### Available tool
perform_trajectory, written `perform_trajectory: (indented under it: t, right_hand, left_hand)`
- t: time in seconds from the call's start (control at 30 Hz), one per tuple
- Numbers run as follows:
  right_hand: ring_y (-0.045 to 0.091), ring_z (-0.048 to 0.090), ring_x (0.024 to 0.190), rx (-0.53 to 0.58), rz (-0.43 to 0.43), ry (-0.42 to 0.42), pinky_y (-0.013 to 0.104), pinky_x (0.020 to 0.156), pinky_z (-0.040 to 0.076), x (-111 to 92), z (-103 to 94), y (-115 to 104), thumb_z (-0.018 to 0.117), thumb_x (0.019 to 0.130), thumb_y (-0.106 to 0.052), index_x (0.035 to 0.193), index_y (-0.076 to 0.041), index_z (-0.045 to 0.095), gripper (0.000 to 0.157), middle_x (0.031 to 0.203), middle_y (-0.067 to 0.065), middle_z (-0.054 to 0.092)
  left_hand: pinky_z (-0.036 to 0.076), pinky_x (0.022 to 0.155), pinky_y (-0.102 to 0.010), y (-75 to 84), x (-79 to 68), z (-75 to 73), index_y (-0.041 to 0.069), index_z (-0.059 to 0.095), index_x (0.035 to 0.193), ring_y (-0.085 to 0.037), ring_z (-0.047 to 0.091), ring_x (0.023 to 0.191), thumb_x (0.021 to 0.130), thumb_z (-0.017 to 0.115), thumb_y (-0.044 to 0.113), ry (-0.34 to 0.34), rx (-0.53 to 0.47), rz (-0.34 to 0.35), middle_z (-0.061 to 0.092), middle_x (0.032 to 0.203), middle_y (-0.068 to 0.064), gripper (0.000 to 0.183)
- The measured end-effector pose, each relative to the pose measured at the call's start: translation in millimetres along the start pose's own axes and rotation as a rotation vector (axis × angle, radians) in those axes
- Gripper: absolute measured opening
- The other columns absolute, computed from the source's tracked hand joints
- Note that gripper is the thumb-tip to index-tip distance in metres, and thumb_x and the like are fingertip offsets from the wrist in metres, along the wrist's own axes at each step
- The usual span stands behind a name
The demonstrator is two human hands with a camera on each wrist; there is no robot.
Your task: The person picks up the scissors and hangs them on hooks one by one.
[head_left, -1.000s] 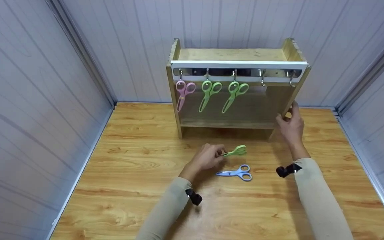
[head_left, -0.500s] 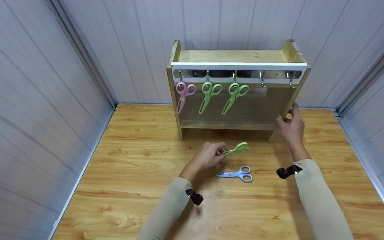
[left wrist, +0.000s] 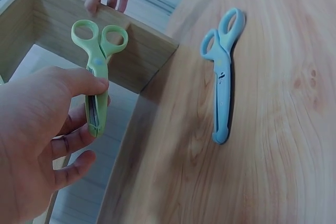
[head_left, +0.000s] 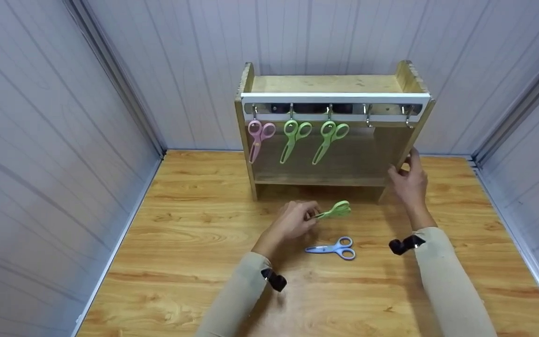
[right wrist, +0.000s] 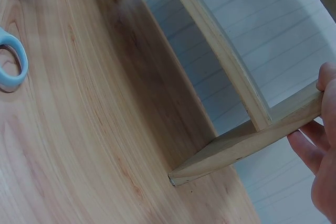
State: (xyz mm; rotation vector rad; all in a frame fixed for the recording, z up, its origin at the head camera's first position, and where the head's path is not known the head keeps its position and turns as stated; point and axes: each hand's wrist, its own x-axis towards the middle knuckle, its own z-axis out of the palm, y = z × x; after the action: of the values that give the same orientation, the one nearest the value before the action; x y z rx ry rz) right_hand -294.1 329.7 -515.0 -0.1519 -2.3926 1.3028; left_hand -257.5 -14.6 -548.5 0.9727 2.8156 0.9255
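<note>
My left hand (head_left: 294,220) pinches a pair of green scissors (left wrist: 98,61) by the blade end, the finger loops pointing away. Blue scissors (head_left: 331,248) lie on the wooden surface just in front of it. With thumb and fingers, my right hand (head_left: 411,180) grips the right side panel of a wooden shelf (head_left: 321,181). Pink scissors (head_left: 257,140) hang by one loop from the leftmost hook of the shelf's white-edged hook rail (head_left: 335,98). Two green pairs, the middle-left green scissors (head_left: 293,140) and the middle green scissors (head_left: 327,141), hang on the hooks beside them.
Two hooks at the right end of the rail, such as the far-right hook (head_left: 408,117), hold nothing. Pale panelled walls (head_left: 180,70) enclose the wood-grain surface (head_left: 194,187) on the left, back and right. The shelf stands near the back wall.
The green scissors in my left hand have lifted and shifted very slightly right. The whole view has drifted slightly, so the scene sits lower. My right hand keeps its grip on the panel.
</note>
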Motion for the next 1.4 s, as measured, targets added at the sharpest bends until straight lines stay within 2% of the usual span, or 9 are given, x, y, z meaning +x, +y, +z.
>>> perform_trajectory:
  t: [0.1,0.2,0.4,0.7,1.13,1.4]
  right_hand:
    - [0.054,0.074,0.130,0.015,-0.009,0.001,0.005,0.082,0.051,1,0.2,1,0.064,0.107,-0.014,0.174,-0.016,0.037,0.072,0.156,0.032,0.063]
    - [0.056,0.074,0.129,0.026,-0.013,0.005,-0.001,0.077,0.044,1,0.7,1,0.065,0.107,-0.013,0.173,-0.015,0.038,0.071,0.154,0.032,0.065]
    - [0.056,0.074,0.128,0.043,-0.010,0.006,-0.001,0.077,0.044,2,0.8,1,0.068,0.107,-0.013,0.173,-0.016,0.039,0.071,0.153,0.031,0.065]
    - [0.056,0.074,0.128,0.057,-0.029,0.005,-0.002,0.078,0.044,1,0.2,3,0.068,0.106,-0.012,0.172,-0.015,0.039,0.072,0.155,0.032,0.065]
    - [0.056,0.073,0.130,0.037,-0.040,0.015,0.000,0.081,0.046,3,-0.7,5,0.067,0.106,-0.010,0.172,-0.014,0.040,0.071,0.155,0.033,0.064]
    - [0.058,0.075,0.122,0.050,-0.048,0.051,-0.002,0.075,0.045,3,3.2,5,0.066,0.105,-0.010,0.168,-0.011,0.044,0.067,0.150,0.034,0.068]
  left_hand:
    - [0.054,0.076,-0.024,1.1,-0.3,0.4,0.017,0.080,0.118,-0.015,0.078,0.092,0.102,0.076,0.015,0.007,-0.006,-0.002,0.086,0.105,0.000,0.017]
    - [0.054,0.077,-0.025,2.6,-0.4,-0.7,0.017,0.080,0.118,-0.017,0.079,0.094,0.102,0.076,0.014,0.012,-0.024,-0.010,0.086,0.105,0.000,0.017]
    - [0.051,0.077,-0.024,4.8,1.5,-3.7,0.017,0.081,0.118,-0.021,0.079,0.095,0.104,0.075,0.015,0.021,-0.084,-0.012,0.085,0.103,-0.002,0.016]
    - [0.054,0.079,-0.024,5.0,3.9,-9.9,0.016,0.081,0.119,-0.015,0.076,0.093,0.103,0.076,0.016,0.025,-0.088,0.003,0.086,0.105,-0.002,0.017]
    - [0.056,0.080,-0.027,11.0,9.9,-20.0,0.014,0.081,0.122,-0.024,0.080,0.097,0.104,0.076,0.016,0.038,-0.107,0.014,0.085,0.107,-0.005,0.018]
    - [0.051,0.078,-0.026,16.0,12.5,-26.3,0.016,0.081,0.123,-0.016,0.072,0.087,0.105,0.077,0.019,0.072,-0.119,0.021,0.083,0.101,-0.005,0.019]
